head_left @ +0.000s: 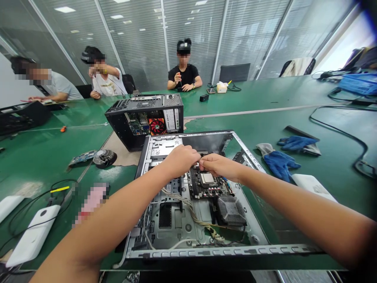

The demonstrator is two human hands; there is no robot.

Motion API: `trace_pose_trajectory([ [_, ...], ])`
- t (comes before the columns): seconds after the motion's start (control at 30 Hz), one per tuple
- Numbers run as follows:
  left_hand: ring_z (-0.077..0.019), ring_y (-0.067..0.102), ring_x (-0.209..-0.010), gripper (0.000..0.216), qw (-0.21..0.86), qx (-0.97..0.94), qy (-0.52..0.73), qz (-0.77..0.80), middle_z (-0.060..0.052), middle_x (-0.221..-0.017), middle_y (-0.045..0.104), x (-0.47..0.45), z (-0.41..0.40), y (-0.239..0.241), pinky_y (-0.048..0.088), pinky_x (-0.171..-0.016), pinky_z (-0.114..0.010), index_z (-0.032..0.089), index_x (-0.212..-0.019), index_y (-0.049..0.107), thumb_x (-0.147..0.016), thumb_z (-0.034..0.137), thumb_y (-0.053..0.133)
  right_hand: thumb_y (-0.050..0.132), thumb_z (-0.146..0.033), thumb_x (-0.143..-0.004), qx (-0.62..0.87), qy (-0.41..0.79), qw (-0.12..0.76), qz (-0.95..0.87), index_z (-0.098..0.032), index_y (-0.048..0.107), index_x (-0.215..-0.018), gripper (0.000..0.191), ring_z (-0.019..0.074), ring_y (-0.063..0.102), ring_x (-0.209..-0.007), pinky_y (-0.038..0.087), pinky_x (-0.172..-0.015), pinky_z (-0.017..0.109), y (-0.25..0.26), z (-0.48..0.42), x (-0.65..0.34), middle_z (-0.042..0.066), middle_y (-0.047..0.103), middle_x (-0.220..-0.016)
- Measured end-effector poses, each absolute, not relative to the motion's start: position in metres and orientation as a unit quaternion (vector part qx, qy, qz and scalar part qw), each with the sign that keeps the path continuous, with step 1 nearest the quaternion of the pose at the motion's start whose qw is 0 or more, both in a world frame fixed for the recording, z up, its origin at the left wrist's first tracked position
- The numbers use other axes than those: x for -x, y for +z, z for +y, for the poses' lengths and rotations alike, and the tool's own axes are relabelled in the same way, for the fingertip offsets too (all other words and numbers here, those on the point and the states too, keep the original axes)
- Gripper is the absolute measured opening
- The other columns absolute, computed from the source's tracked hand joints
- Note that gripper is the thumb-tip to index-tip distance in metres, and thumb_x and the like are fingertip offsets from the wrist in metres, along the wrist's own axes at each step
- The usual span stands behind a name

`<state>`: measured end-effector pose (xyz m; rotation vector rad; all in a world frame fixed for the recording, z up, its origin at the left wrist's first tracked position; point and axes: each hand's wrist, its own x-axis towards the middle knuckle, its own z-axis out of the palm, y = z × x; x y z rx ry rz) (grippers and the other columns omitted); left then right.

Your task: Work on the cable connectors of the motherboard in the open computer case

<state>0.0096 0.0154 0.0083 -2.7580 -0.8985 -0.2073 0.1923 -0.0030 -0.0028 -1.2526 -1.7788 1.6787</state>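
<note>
Both hands meet at the middle of the frame, over the open grey metal computer case (188, 247) lying flat on the green worktop (324, 129). The left hand (180, 159) is curled nearly shut, knuckles up, and the right hand (216, 165) is pinched in beside it, fingertips touching. They seem to work on some small part at the upper edge of the dark motherboard (206, 184), but what they grip is hidden under the fingers, so I cannot tell what it is.

Judging by the case, the job is midway. The side panel is off, the square silver processor (207, 177) sits bare with no cooler on it, and a finned grey heatsink (231, 210) sits lower right inside the case. A bundle of pale cables (188, 208) trails loose across the floor of the case, and the board remains mounted.

Right of centre, a pair of blue work gloves (279, 161) lies unused. Upper centre, a second black computer tower (145, 120) stands open with a red fan showing, and three other people sit along the far edge.
</note>
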Motion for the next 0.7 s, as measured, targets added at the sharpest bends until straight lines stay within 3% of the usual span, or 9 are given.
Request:
trace_pose_trajectory([
  [0.23, -0.0159, 0.060, -0.066, 0.015, 0.132, 0.940, -0.025, -0.315, -0.003, -0.071, 0.068, -0.010, 0.016, 0.010, 0.038, -0.061, -0.028, 0.019, -0.076, 0.065, -0.081, 0.013, 0.052, 0.053, -0.036, -0.083, 0.462, 0.601, 0.191, -0.624, -0.017, 0.053, -0.068, 0.024, 0.0072, 0.021, -0.044, 0.017, -0.042, 0.023, -0.001, -0.004, -0.192, -0.007, 0.028, -0.050],
  [0.7, -0.0161, 0.062, -0.073, 0.017, 0.113, 0.952, -0.018, -0.285, -0.004, -0.078, 0.069, -0.007, 0.015, 0.012, 0.040, -0.066, -0.029, 0.019, -0.081, 0.065, -0.080, 0.010, 0.050, 0.049, -0.029, -0.088, 0.471, 0.611, 0.152, -0.618, -0.016, 0.054, -0.070, 0.023, 0.0067, 0.033, -0.044, 0.027, -0.044, 0.022, 0.006, -0.003, -0.192, -0.003, 0.042, -0.057],
])
